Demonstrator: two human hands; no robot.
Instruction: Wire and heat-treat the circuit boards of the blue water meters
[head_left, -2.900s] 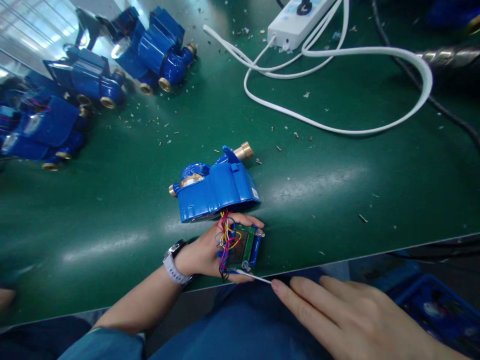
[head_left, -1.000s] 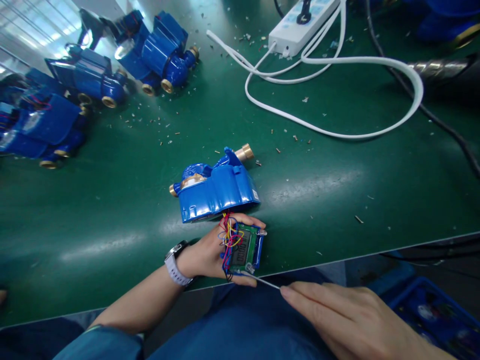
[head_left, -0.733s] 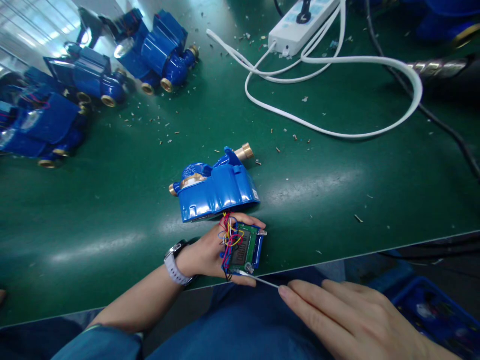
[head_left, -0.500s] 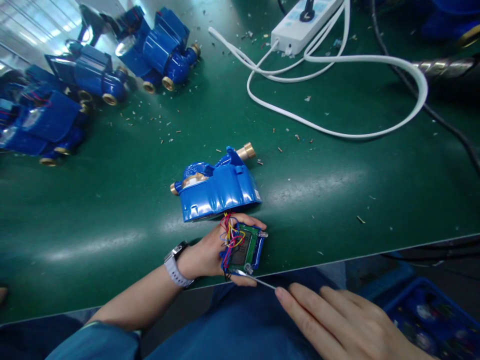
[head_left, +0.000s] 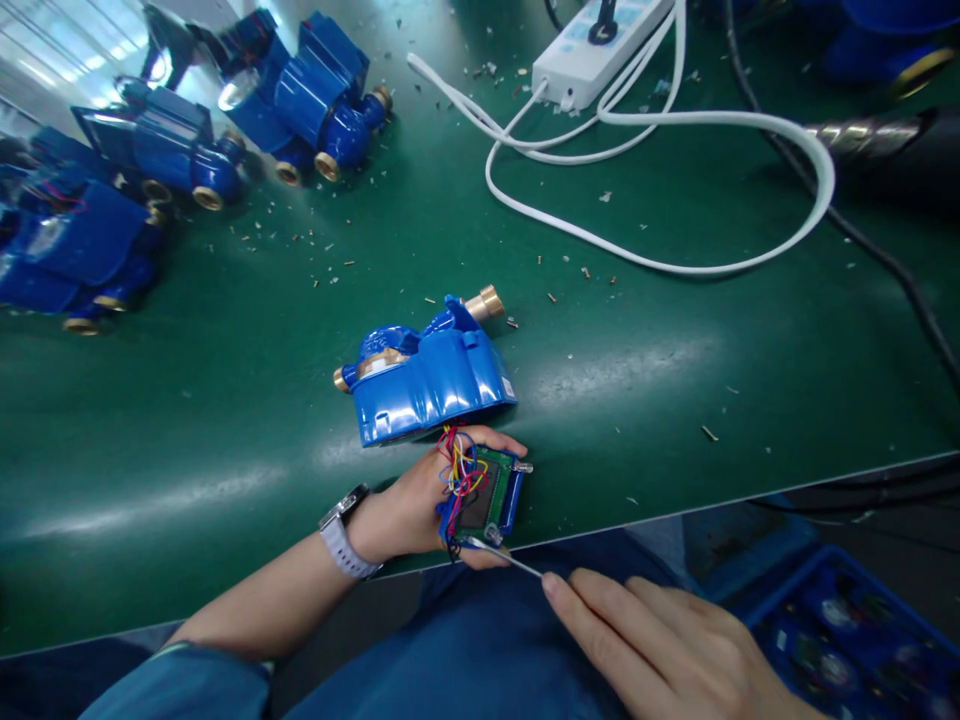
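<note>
My left hand [head_left: 420, 500] grips a circuit board [head_left: 487, 495] with a dark display, set in a blue frame, at the table's front edge. Red, yellow and blue wires [head_left: 463, 470] run from the board toward a blue water meter [head_left: 435, 380] with brass ends, which lies just beyond the hand. In my right hand [head_left: 652, 640] is a thin metal tool [head_left: 510, 558], its flat tip at the board's lower left corner. The tool's handle is hidden by the fingers, so its exact kind does not show.
Several more blue water meters [head_left: 322, 100] stand at the back left. A white power strip [head_left: 592, 50] with a looped white cable [head_left: 600, 240] lies at the back. Small screws and scraps are scattered about the green table [head_left: 225, 400]. A blue crate [head_left: 847, 640] sits below, right.
The whole view has shifted slightly, moving the things on the table a little to the left. Both hands keep their hold, and the tool's tip stays at the board's corner.
</note>
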